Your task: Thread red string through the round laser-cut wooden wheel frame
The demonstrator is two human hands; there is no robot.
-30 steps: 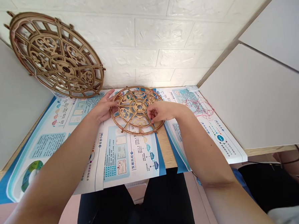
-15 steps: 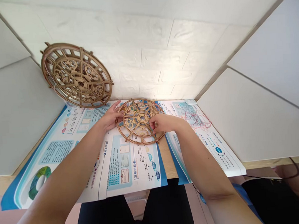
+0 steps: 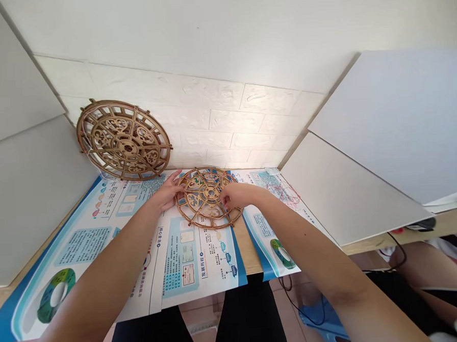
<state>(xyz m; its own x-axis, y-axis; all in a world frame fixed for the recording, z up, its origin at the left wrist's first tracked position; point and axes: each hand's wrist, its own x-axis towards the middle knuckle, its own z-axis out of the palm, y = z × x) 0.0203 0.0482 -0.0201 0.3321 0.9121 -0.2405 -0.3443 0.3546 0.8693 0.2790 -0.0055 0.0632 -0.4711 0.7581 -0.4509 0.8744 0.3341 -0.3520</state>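
Head view: disc (image 3: 211, 193) lies beneath right fingers (image 3: 226, 198), against left fingers (image 3: 178, 189).

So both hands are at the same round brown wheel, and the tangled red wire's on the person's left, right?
Not quite: the tangled red wire is on the person's right, as the head view shows. The left hand and right hand are at the same round brown wheel.

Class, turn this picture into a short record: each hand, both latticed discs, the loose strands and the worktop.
Left hand: thumb over the near disc's left rim
Right hand: fingers bent together at its right side; anything pinched is hidden
Far disc: leaning against the wall, left
Loose strands: reddish, tangled, right
Worktop: printed sheets, bare wood strip between
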